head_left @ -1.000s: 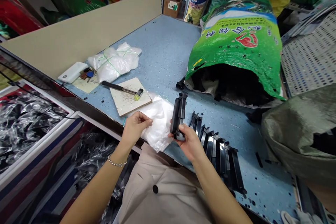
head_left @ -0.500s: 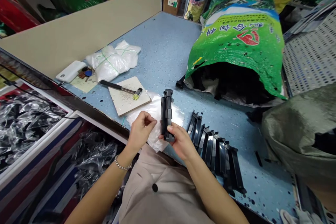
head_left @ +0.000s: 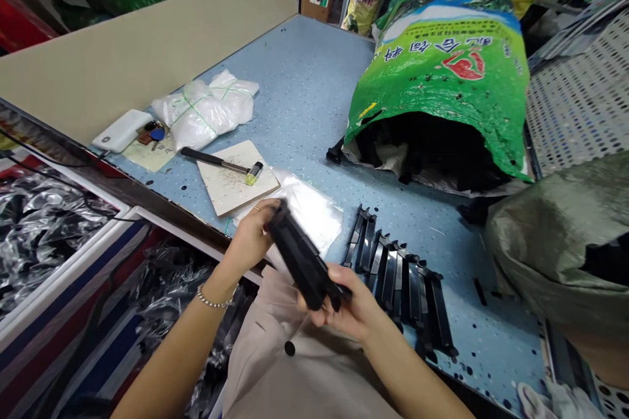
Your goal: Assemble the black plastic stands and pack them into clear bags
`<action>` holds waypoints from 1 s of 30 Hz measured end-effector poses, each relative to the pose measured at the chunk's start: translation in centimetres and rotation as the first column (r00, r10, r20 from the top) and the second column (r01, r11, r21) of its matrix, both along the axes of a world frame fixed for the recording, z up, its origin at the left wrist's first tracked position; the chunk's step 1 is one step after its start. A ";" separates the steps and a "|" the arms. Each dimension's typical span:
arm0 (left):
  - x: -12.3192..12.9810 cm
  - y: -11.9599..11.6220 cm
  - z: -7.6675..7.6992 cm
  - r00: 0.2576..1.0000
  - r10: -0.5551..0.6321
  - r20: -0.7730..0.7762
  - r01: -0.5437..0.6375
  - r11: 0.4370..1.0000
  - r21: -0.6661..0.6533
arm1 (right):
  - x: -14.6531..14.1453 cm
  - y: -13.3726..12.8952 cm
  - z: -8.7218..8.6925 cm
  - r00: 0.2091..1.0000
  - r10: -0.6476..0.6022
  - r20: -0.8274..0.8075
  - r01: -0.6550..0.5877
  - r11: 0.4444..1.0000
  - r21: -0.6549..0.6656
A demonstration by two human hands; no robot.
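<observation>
Black part (head_left: 299,255), earlier held by the right grip (head_left: 354,311) alone, is now slanted above the near edge of the desk (head_left: 304,95), beside the clear bags (head_left: 317,209); its lower end is wrapped by that grip; its upper end is met by the left grip (head_left: 251,239), whose closure cannot be told through the blur.

The head camera looks forward and down.
</observation>
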State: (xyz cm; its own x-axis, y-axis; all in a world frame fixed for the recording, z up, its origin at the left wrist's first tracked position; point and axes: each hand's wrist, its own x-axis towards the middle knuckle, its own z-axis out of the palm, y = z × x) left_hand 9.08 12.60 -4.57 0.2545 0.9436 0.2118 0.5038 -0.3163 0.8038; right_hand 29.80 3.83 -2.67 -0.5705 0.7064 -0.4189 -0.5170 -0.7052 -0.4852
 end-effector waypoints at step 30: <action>-13.6 -10.6 0.4 0.826 -0.125 -0.550 -0.151 0.890 -0.430 | 7.4 1.8 0.9 -0.443 -0.326 0.835 -0.572 0.820 0.017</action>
State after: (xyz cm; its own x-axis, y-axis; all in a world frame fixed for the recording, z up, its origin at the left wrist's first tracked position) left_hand -4.55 1.99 -4.13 0.1826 0.9009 -0.3939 0.9005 0.0076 0.4349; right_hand 37.18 5.66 -1.77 0.1381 0.9625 -0.2337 0.9672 -0.1818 -0.1772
